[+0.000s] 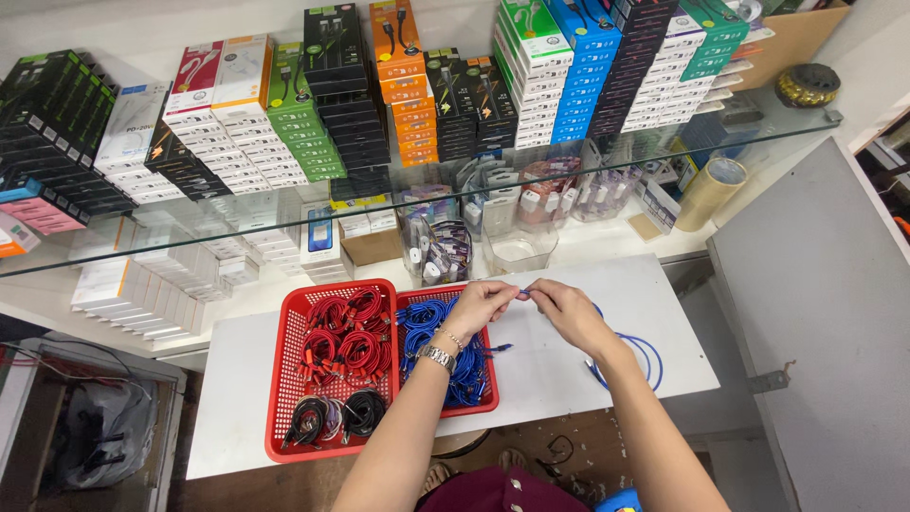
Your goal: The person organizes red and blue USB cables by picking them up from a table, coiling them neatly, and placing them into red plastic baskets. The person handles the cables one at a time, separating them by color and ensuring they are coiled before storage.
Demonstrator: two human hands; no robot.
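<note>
Above the white tabletop (pixel 569 379), both the left hand (pixel 479 305) and right hand (pixel 569 313) pinch a thin blue braided cable (pixel 637 351) between fingertips, beside red mesh baskets (pixel 284 379) of coiled cables.

two red baskets (pixel 284 379), one tape roll (pixel 711 190), two hands (pixel 526 305)

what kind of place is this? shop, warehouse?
Most likely a small phone-accessory shop or its packing bench. A glass shelf carries stacked boxed cables; two red baskets on a white table hold coiled cables. Both hands, left hand and right hand, pinch a blue cable.
</note>
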